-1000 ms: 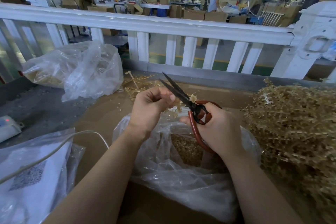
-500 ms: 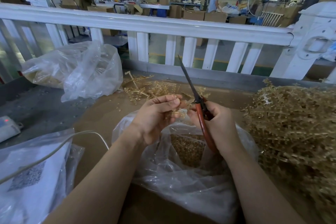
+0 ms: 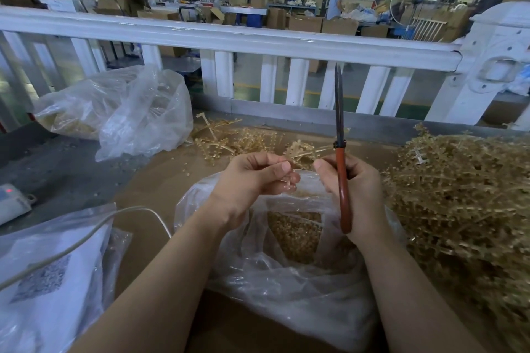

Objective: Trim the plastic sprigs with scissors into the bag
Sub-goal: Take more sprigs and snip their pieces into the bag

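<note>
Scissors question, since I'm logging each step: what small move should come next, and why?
Probably tip the scissors back down and open the blades onto the sprig. The right hand holds them upright with blades together, while the left hand pinches the sprig over the open bag, apparently uncut.

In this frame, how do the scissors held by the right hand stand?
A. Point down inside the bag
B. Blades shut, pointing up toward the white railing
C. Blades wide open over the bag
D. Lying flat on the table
B: the right hand grips the red handles of the scissors, whose blades are together and rise in front of the white railing.
</note>
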`<action>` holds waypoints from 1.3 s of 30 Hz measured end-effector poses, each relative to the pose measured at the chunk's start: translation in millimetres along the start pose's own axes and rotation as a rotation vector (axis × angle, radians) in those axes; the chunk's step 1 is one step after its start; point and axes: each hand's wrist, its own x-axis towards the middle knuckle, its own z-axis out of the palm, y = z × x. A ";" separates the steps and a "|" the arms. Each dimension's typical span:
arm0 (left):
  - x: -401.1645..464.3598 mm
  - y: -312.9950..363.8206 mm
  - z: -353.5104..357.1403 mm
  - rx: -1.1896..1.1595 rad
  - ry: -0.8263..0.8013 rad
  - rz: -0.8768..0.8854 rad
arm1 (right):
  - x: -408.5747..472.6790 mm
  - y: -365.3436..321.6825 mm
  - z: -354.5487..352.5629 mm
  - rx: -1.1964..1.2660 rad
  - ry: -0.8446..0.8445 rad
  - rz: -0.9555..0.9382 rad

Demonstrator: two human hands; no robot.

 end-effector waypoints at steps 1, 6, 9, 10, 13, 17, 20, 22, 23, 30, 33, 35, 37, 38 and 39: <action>-0.2 1.1 -0.7 -0.043 -0.013 -0.023 | 0.1 -0.2 0.2 0.002 0.001 0.000; 0.5 2.2 -3.7 -0.107 -0.078 -0.070 | -0.1 -2.7 0.0 0.012 -0.024 -0.008; -0.7 2.7 -3.6 -0.083 -0.090 -0.107 | -0.9 -4.1 -0.3 0.029 -0.036 -0.009; -1.1 3.2 -3.1 -0.087 -0.091 -0.116 | -0.8 -3.5 -0.3 0.023 -0.028 -0.004; -1.2 3.6 -2.4 -0.118 -0.086 -0.147 | -0.5 -3.0 -0.2 0.013 -0.003 0.003; -0.5 4.3 -4.1 -0.197 -0.141 -0.196 | -3.1 -3.8 -0.7 0.054 -0.040 -0.043; -0.8 4.6 -6.3 -0.307 -0.176 -0.227 | -5.4 -5.3 0.6 0.059 -0.074 -0.067; 0.2 4.5 -8.0 -0.421 -0.136 -0.240 | -6.3 -5.6 1.4 0.064 -0.075 -0.083; 1.1 4.3 -8.9 -0.470 -0.097 -0.238 | -6.5 -5.1 1.7 0.056 -0.072 -0.102; 5.8 2.6 -9.8 -0.538 0.099 -0.105 | -4.9 3.5 0.8 -0.191 -0.089 -0.163; 6.7 2.0 -10.3 -0.530 0.109 -0.052 | -6.1 7.3 2.0 -0.411 -0.125 -0.185; 7.2 1.5 -9.8 -0.526 0.110 -0.018 | -6.7 8.3 2.7 -0.531 -0.136 -0.229; 6.9 1.6 -8.8 -0.522 0.107 0.015 | -6.9 7.9 2.5 -0.599 -0.148 -0.265; 6.5 1.7 -8.4 -0.508 0.100 0.035 | -6.8 7.8 2.3 -0.630 -0.153 -0.280; 6.0 1.6 -8.0 -0.487 0.087 0.059 | -6.8 8.3 2.0 -0.664 -0.152 -0.298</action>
